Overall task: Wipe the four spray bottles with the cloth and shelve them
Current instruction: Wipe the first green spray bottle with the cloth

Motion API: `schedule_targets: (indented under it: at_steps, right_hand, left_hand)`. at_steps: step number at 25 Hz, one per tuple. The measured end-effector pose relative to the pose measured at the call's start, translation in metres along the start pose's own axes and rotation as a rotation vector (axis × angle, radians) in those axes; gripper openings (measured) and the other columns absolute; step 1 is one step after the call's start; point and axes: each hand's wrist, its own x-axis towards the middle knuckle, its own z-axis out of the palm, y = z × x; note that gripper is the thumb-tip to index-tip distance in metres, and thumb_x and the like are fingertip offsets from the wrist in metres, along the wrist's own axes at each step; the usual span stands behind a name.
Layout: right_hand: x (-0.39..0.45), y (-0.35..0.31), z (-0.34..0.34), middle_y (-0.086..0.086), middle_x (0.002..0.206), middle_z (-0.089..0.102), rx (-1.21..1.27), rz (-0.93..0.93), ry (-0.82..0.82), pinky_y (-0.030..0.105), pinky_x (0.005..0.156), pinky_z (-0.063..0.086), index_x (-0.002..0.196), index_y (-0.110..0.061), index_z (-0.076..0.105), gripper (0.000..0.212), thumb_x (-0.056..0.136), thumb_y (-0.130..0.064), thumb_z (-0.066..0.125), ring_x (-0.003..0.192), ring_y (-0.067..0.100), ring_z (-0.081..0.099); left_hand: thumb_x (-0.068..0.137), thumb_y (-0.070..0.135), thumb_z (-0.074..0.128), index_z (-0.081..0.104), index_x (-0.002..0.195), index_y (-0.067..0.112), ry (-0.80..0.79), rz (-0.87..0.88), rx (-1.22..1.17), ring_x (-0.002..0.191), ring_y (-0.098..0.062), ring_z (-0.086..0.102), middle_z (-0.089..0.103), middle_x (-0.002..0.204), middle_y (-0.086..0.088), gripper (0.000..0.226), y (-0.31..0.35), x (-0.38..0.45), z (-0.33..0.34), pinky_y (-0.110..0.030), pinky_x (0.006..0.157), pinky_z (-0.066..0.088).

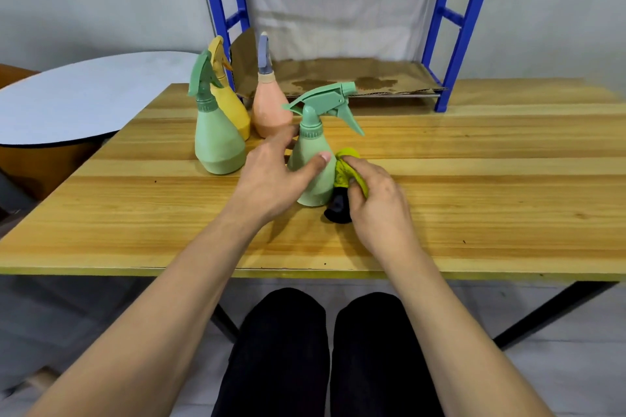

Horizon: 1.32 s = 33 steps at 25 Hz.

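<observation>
the right hand [379,200] covers most of the cloth [345,173], so its full shape cannot be told. the left hand [274,176] hides part of the near green bottle [313,159]. the yellow bottle [230,101] is partly hidden behind the far green bottle [216,139]. the blue shelf frame [464,20] is cut off by the top edge.

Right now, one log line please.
step: wiping | left hand: steadies near green bottle | right hand: presses cloth on it | shelved: none | waiting: three bottles
</observation>
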Motion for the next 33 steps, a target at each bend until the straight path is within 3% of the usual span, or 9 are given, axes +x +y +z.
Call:
schedule_targets:
  at_steps: [5,10,17,23,26,29,31,33]
  right_hand:
    - [-0.003,-0.002,0.001,0.001,0.15,0.051,-0.011,0.031,-0.08,0.019,0.104,0.031,0.15,-0.022,0.043,0.052,0.1,-0.017,0.053,0.133,0.021,0.049]
    - [0.0,-0.004,0.002,-0.001,0.148,0.053,-0.011,0.081,-0.086,0.024,0.108,0.036,0.15,-0.024,0.044,0.05,0.101,-0.019,0.053,0.133,0.019,0.05]
    - [-0.029,-0.021,0.012,0.008,0.14,0.06,0.052,0.016,0.026,0.032,0.108,0.042,0.143,-0.014,0.054,0.046,0.097,-0.01,0.055,0.128,0.027,0.055]
    - [0.021,-0.011,0.02,0.007,0.137,0.062,-0.008,0.063,0.008,0.028,0.104,0.04,0.139,-0.018,0.058,0.044,0.096,-0.008,0.053,0.123,0.027,0.058]
    - [0.029,-0.003,0.024,0.006,0.139,0.059,-0.032,0.003,-0.067,0.029,0.106,0.038,0.139,-0.019,0.057,0.047,0.095,-0.006,0.052,0.126,0.027,0.055]
    - [0.027,0.003,0.023,0.006,0.138,0.059,-0.048,-0.018,-0.07,0.028,0.106,0.037,0.14,-0.02,0.056,0.047,0.095,-0.005,0.052,0.127,0.026,0.053]
    - [0.029,0.004,0.024,0.006,0.139,0.059,-0.077,-0.023,-0.056,0.03,0.107,0.037,0.139,-0.021,0.057,0.047,0.095,-0.005,0.052,0.128,0.026,0.053]
    - [0.031,0.002,0.028,0.008,0.138,0.059,-0.113,-0.04,-0.073,0.035,0.107,0.041,0.139,-0.02,0.057,0.047,0.094,-0.006,0.052,0.126,0.028,0.054]
  left_hand:
    - [0.094,0.054,0.063,0.052,0.137,0.027,0.038,-0.044,0.005,0.118,-0.028,0.064,0.069,0.126,0.004,0.052,-0.001,0.001,0.006,-0.043,0.097,0.053]
    - [0.096,0.05,0.063,0.052,0.135,0.024,0.164,-0.109,-0.251,0.113,-0.018,0.065,0.067,0.121,0.007,0.047,-0.009,-0.002,0.004,-0.046,0.097,0.056]
    - [0.095,0.052,0.063,0.052,0.131,0.024,0.26,-0.134,-0.151,0.102,-0.011,0.063,0.064,0.106,0.014,0.046,-0.001,-0.006,0.014,-0.03,0.088,0.05]
    - [0.092,0.059,0.064,0.051,0.142,0.028,0.223,-0.109,-0.05,0.111,-0.025,0.067,0.07,0.126,0.003,0.06,-0.009,-0.009,-0.001,-0.044,0.096,0.054]
    - [0.088,0.069,0.06,0.051,0.138,0.03,0.127,-0.096,0.059,0.109,-0.024,0.064,0.066,0.126,0.002,0.065,-0.017,0.003,-0.006,-0.043,0.094,0.053]
    - [0.074,0.078,0.057,0.052,0.139,0.04,-0.152,-0.11,-0.038,0.112,-0.019,0.061,0.058,0.126,-0.002,0.075,-0.031,0.015,-0.021,-0.039,0.099,0.051]
    - [0.076,0.069,0.07,0.052,0.141,0.037,-0.323,-0.103,-0.211,0.124,-0.016,0.061,0.056,0.14,0.004,0.075,-0.042,0.019,-0.034,-0.04,0.107,0.051]
    - [0.079,0.064,0.073,0.05,0.143,0.028,-0.341,-0.015,-0.19,0.127,-0.015,0.06,0.058,0.142,0.007,0.077,-0.048,0.017,-0.04,-0.043,0.108,0.051]
